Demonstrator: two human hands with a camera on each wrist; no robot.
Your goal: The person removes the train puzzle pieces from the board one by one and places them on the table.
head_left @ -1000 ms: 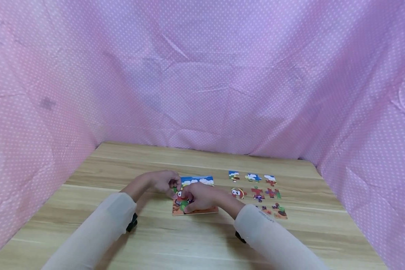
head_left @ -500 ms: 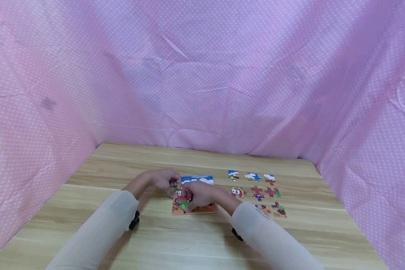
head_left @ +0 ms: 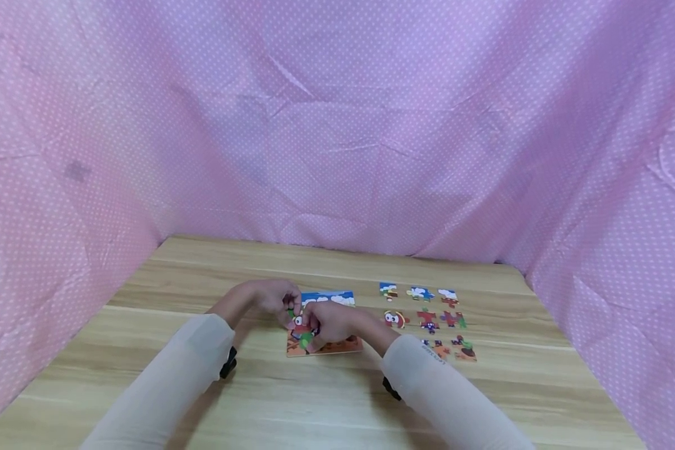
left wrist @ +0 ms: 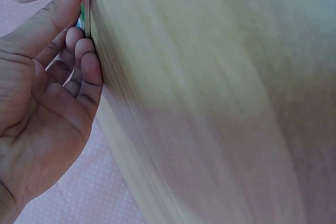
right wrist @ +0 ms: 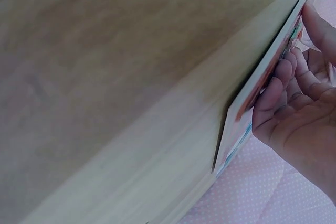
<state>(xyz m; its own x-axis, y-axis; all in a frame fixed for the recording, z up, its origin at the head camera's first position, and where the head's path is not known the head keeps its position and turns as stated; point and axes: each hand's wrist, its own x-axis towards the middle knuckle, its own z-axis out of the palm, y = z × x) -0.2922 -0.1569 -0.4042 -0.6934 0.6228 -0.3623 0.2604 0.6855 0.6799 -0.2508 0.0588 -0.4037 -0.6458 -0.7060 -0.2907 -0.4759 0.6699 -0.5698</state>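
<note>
A jigsaw board point(head_left: 337, 348) with blue sky and orange ground lies on the wooden table in the head view. My left hand point(head_left: 272, 297) is at its left edge, thumb and index finger bent onto a puzzle piece point(head_left: 299, 320) showing a white eye on red. From the right, my right hand point(head_left: 332, 322) reaches over the board. Its thumb and curled index finger take the same area, beside a green patch. Both hands cover much of the board, and the piece's outline is partly hidden. In the right wrist view, the board's edge point(right wrist: 262, 74) runs close along the fingers.
Several loose puzzle pieces lie in rows right of the board, among them a red face piece point(head_left: 395, 319), a cloud piece point(head_left: 420, 294) and a cactus piece point(head_left: 465, 349). Pink dotted cloth point(head_left: 337, 156) hangs around the table point(head_left: 292, 400).
Both hands stay at the same part of the board, with only slight finger movement. The right forearm has shifted a little left, and the view has moved slightly.
</note>
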